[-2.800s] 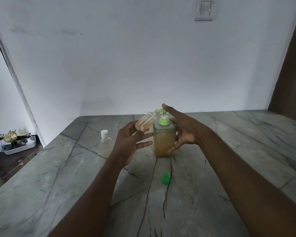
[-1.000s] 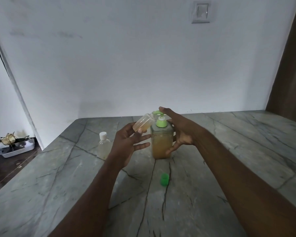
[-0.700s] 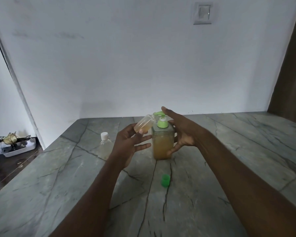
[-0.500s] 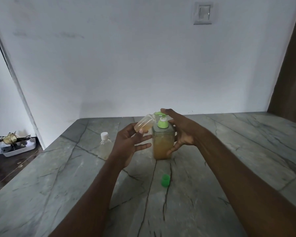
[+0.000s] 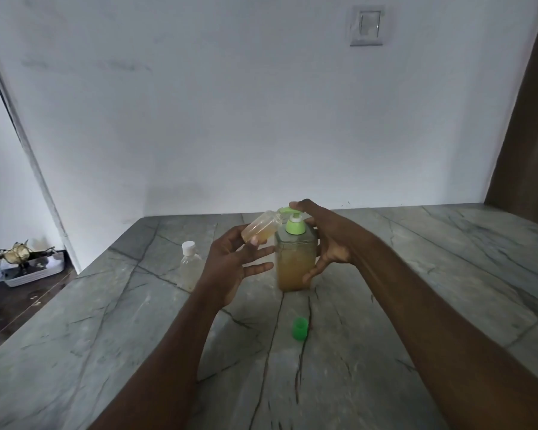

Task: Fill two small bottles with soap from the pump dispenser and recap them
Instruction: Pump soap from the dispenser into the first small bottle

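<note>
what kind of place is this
Likely a home kitchen or wash area: a stone counter against a white wall with a switch, and a soap dispenser on it.

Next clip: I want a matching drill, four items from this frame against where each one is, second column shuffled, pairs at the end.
Things:
1. uncapped small bottle
2. white-capped bottle
3. green cap
4. pump dispenser

Places:
A. lies loose on the table, nearest the camera
B. tilted in the left hand, mouth at the spout
C. stands upright, gripped by the right hand
D. stands upright, left of both hands

Pairs: 1-B, 2-D, 3-A, 4-C
</note>
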